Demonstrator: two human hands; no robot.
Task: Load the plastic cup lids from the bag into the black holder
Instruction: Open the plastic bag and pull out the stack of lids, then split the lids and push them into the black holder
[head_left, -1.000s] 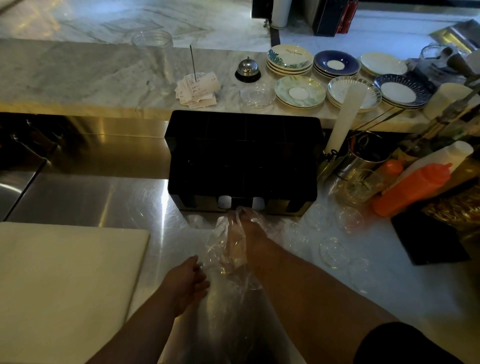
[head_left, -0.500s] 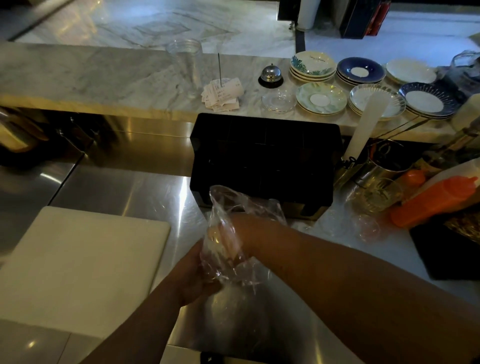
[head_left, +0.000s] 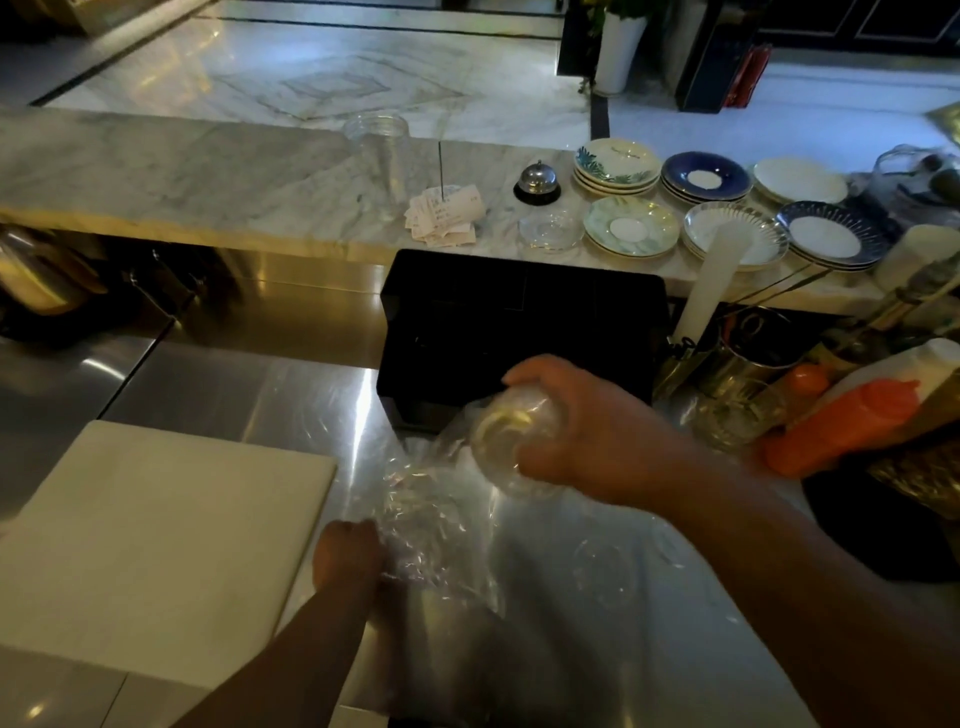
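Observation:
A clear, crumpled plastic bag (head_left: 431, 525) lies on the steel counter in front of the black holder (head_left: 519, 322). My left hand (head_left: 348, 556) grips the bag's near end. My right hand (head_left: 582, 431) holds a stack of clear plastic cup lids (head_left: 506, 441) just outside the bag's mouth, close to the holder's front edge. A couple of loose clear lids (head_left: 605, 571) lie on the counter below my right forearm. What is inside the holder is too dark to see.
A white cutting board (head_left: 156, 530) lies at the left. An orange squeeze bottle (head_left: 852, 426), glassware and metal tins crowd the right. On the marble ledge behind stand saucer stacks (head_left: 631, 226), a bell (head_left: 537, 182), a receipt spike (head_left: 444, 215) and a clear jar (head_left: 382, 161).
My right hand has come out of the bag with a stack of lids and moved right, toward the holder. My left hand has slid down to the bag's near end.

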